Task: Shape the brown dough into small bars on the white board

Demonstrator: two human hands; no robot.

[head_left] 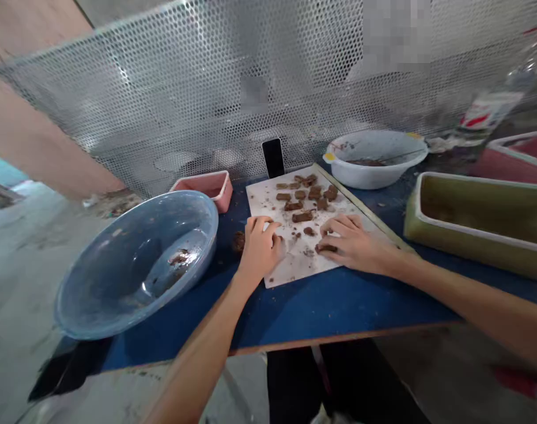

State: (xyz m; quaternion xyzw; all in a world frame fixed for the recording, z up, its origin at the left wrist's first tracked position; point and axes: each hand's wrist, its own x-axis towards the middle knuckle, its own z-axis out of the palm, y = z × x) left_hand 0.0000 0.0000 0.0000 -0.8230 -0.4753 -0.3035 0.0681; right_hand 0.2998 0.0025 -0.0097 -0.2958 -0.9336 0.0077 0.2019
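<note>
Right hand (348, 242) holds a brown lump (325, 248) against the white board (295, 268); left hand (262, 246) curls at the board's edge, grip unclear.

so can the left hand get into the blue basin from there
Probably yes: the left hand is near the blue basin, whose top is uncovered; only a small brown clump lies between them on the blue table.
</note>
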